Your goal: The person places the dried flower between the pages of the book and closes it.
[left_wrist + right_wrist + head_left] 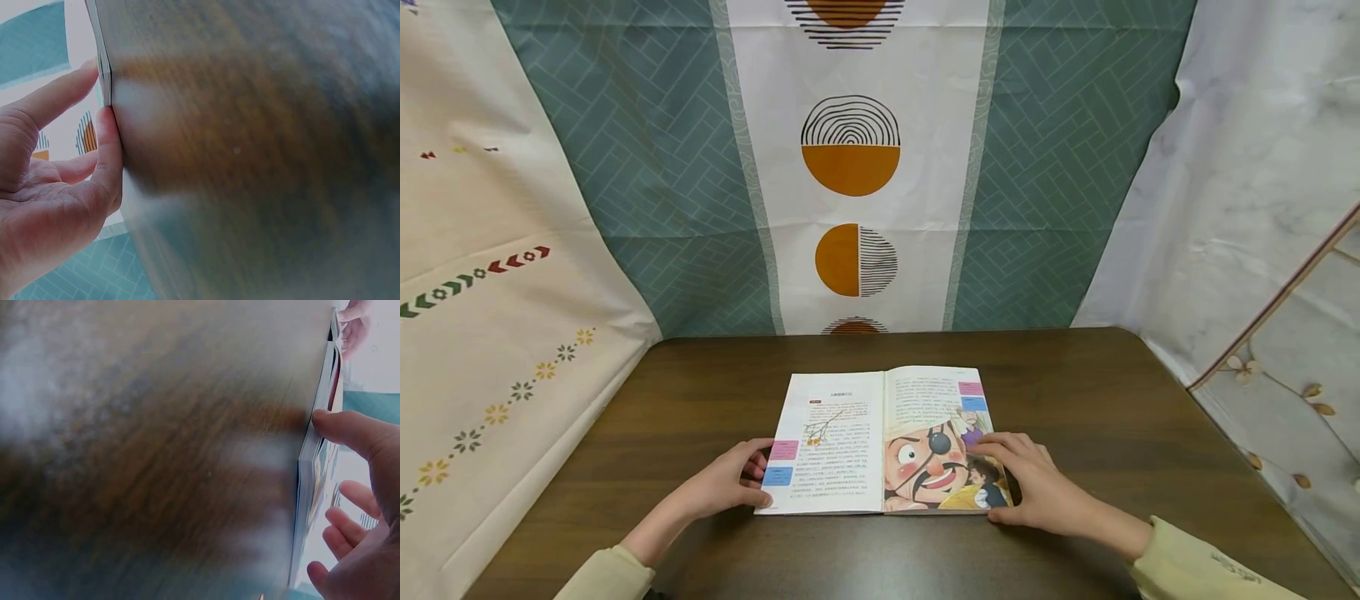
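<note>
An open picture book [883, 442] lies flat in the middle of a dark wooden table [1075, 392]. Its left page is text; its right page shows a cartoon face with an eye patch. My left hand [754, 477] sits at the book's lower left corner, thumb against the edge and fingers loosely bent beside the page. In the left wrist view the thumb [107, 134] touches the book's edge [104, 69]. My right hand [1003, 477] lies on the right page's lower corner with fingers spread. In the right wrist view its thumb [340, 425] touches the stacked page edges [309, 487].
Patterned cloths hang behind and beside the table: teal and white with orange half circles [850, 158] at the back, cream with flowers [490, 333] on the left, marbled white [1262, 208] on the right. Bare wood surrounds the book.
</note>
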Motion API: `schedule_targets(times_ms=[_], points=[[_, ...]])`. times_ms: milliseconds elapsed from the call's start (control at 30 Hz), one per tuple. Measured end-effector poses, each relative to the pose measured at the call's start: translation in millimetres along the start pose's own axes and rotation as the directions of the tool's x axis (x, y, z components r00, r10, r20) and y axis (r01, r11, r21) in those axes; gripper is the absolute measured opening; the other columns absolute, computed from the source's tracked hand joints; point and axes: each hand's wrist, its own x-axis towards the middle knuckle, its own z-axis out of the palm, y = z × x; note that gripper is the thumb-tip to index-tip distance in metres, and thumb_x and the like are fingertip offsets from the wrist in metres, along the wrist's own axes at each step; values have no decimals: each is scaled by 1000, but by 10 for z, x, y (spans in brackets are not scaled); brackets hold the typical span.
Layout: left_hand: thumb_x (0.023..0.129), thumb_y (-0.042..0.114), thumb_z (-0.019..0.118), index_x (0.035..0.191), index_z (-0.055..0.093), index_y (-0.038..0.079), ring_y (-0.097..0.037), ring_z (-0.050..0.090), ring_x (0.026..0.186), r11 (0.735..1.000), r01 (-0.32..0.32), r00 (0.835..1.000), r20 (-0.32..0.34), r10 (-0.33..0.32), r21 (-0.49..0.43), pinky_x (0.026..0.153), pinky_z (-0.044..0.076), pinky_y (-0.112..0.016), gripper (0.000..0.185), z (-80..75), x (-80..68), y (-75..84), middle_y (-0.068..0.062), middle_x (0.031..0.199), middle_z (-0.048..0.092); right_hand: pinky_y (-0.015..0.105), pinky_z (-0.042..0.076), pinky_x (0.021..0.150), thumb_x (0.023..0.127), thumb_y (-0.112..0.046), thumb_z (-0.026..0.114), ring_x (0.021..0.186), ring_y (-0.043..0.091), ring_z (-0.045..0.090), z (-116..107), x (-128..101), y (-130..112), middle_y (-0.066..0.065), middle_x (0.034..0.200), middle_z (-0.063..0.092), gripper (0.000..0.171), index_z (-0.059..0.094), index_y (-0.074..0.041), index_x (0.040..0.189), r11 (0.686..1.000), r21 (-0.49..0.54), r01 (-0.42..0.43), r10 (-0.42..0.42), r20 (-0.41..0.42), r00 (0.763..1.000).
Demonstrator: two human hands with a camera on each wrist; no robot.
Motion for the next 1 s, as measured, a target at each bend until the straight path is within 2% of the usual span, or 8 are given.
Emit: schedule_targets(times_ms=[267,500,1000], points=[[76,2,81,140,33,-17,-24,49,96,1000,11,1000,1,-11,7,77,53,-27,83,-6,3,12,-15,104,50,51,35,92,72,-40,86,121,21,49,-39,-1,16,-1,134,56,65,60,-26,129,999,21,-38,37,50,998],[76,2,81,141,33,-17,-23,49,96,1000,12,1000,3,-12,8,76,53,-26,83,2,3,9,-15,104,50,54,35,93,74,-45,84,120,23,53,-97,-5,31,-4,130,61,58,62,-28,125,999,24,-39,37,78,996],[76,1,80,141,32,-18,-24,49,97,1000,4,1000,4,-4,-11,77,53,-26,83,1,-1,-8,-15,105,51,53,37,91,77,-40,83,112,18,60,-122,-27,61,-11,118,67,44,66,-28,116,1000,14,15,-16,35,999]])
